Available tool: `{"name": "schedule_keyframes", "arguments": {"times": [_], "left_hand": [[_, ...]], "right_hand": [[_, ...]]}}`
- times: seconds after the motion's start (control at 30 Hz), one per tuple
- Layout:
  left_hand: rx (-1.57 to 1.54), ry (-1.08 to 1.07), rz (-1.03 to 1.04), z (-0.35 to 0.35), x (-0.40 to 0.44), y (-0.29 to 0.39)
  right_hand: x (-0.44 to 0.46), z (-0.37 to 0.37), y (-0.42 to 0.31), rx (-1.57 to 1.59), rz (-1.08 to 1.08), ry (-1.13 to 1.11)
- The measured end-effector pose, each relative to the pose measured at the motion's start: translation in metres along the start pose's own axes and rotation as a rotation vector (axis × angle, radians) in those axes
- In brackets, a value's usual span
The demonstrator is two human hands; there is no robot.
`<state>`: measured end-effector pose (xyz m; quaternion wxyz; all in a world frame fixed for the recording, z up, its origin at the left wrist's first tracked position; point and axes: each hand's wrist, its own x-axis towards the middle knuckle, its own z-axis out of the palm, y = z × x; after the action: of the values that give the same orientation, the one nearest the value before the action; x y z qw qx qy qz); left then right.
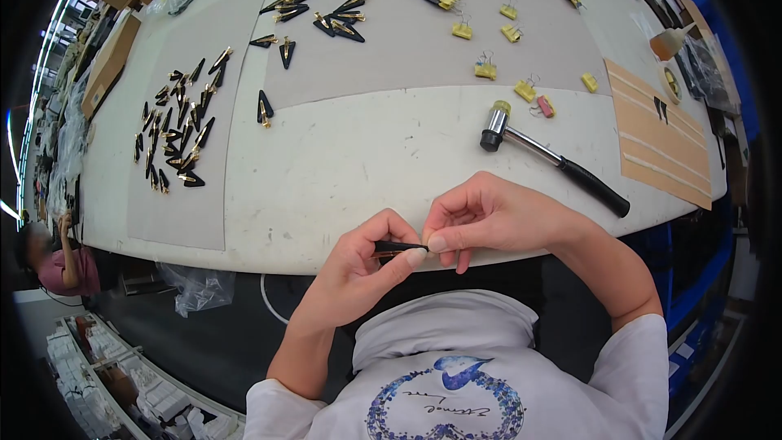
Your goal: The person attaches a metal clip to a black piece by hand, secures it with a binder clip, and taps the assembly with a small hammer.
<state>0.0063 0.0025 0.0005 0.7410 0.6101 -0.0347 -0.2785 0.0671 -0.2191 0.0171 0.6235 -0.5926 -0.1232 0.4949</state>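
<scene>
My left hand (354,265) is closed around a black hair clip (395,247) with a gold-coloured metal part, just over the table's near edge. Its pointed end faces right. At that tip, the thumb and fingers of my right hand (501,216) are pinched together; whether they hold anything besides the tip is hidden. Beyond my right hand lies a mallet (533,149) with a black handle and a two-faced head. Similar black hair clips (194,118) are spread on a grey sheet at the left, and more hair clips (346,28) lie farther back.
Yellow binder clips (485,69) and a pink one (546,106) sit toward the back right. A brown board (664,143) with pale strips is at the right edge, near a bottle of amber liquid (668,43). Another person (61,257) is at far left.
</scene>
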Motion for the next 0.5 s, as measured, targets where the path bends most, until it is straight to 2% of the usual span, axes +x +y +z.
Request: {"name": "schedule_keyframes", "arguments": {"times": [0.5], "left_hand": [[-0.002,-0.003,-0.003,0.0001,-0.0010,0.0005]], "right_hand": [[0.0029,-0.0003,0.0034,0.052,-0.004,-0.040]]}}
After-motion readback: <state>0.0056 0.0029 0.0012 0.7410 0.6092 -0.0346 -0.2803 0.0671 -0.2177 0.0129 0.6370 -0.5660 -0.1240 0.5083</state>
